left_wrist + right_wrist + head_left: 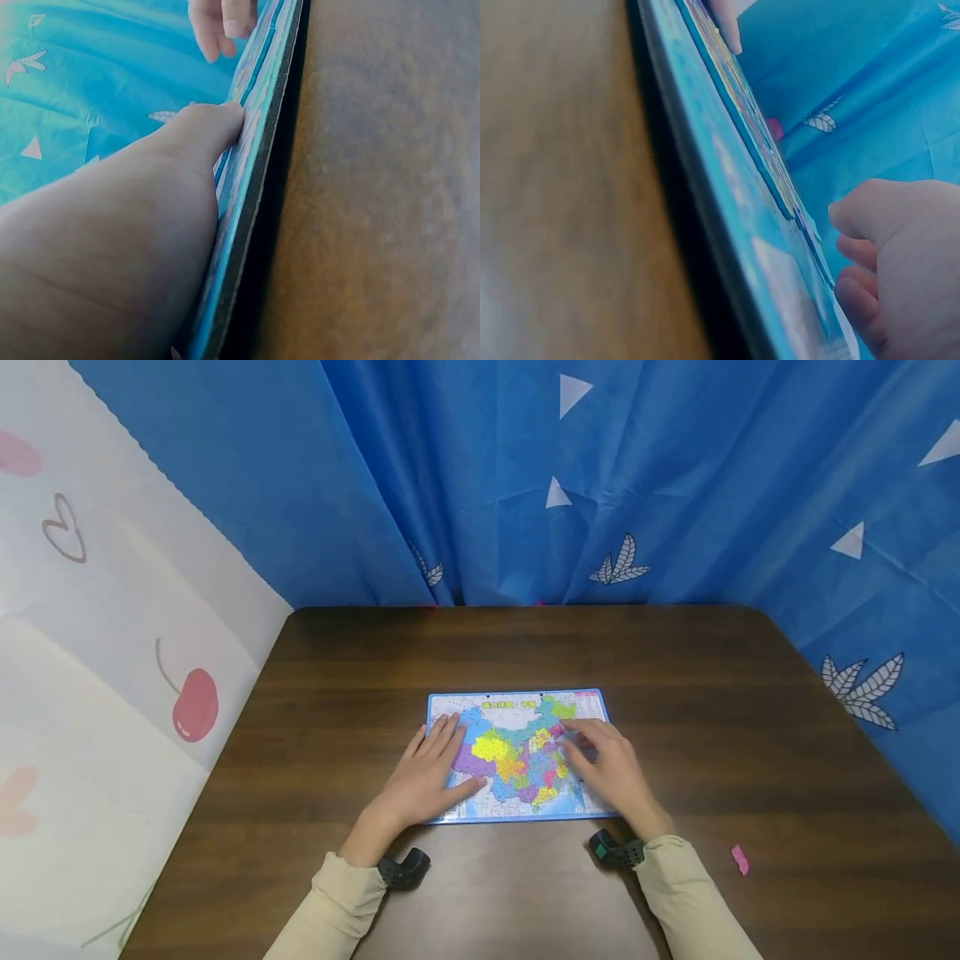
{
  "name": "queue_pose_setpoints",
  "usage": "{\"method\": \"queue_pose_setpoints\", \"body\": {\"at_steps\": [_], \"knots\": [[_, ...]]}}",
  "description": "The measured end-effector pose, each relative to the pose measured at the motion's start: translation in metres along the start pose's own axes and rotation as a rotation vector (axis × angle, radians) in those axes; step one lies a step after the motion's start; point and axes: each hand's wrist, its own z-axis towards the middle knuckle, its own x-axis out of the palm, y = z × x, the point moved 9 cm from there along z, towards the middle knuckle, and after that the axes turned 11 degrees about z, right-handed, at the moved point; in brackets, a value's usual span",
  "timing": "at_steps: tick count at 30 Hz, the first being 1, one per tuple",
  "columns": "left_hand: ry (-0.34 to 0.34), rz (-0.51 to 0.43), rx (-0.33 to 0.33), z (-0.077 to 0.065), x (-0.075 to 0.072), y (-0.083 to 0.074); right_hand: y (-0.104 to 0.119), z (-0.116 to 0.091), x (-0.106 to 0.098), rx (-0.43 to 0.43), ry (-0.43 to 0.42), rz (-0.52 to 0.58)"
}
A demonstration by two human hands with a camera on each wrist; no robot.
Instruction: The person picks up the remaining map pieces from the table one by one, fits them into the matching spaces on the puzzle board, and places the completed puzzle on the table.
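A jigsaw map board (491, 806) with a blue border and multicoloured map pieces lies on the table. Spread over its left side, my left hand (427, 781) rests with straight fingers; the left wrist view shows its thumb (217, 124) against the board face. Over the right side is my right hand (615, 768), fingers bent and thumb apart from the index finger. Its index fingertip is beside a pink puzzle piece (557, 730) at the map's upper right; contact is unclear. In the right wrist view nothing shows between the thumb (855, 214) and the fingers below it.
On the brown table (300, 760), a loose pink puzzle piece (740, 860) lies right of my right forearm. A blue curtain (487, 485) hangs along the far edge, and a white patterned cloth (112, 652) borders the left side.
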Motion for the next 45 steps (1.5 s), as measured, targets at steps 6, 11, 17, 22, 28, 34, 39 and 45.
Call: {"method": "queue_pose_setpoints", "body": {"at_steps": [6,11,17,22,28,34,39,45], "knots": [[-0.035,0.003,0.002,0.001,-0.006,0.001,0.004,-0.003,-0.009,0.015,-0.023,-0.021],[-0.037,-0.008,-0.003,0.001,-0.007,0.001,0.006,-0.008,-0.015,0.006,-0.045,-0.042],[-0.023,-0.016,-0.012,0.001,-0.001,0.001,0.012,-0.015,-0.027,-0.025,-0.099,-0.065],[-0.012,-0.024,-0.016,0.0,0.0,0.0,0.012,-0.02,-0.037,-0.015,-0.12,-0.07],[-0.025,-0.041,-0.006,-0.001,-0.003,0.0,0.011,-0.024,-0.048,-0.006,-0.127,-0.07],[-0.035,-0.043,0.002,-0.002,-0.005,0.0,0.008,-0.034,-0.059,0.006,-0.121,-0.093],[-0.033,-0.037,0.004,-0.001,-0.005,0.0,0.0,-0.045,-0.067,0.053,-0.105,-0.092],[-0.03,-0.037,0.0,-0.001,-0.004,0.001,-0.004,-0.056,-0.076,0.092,-0.1,-0.119]]}}
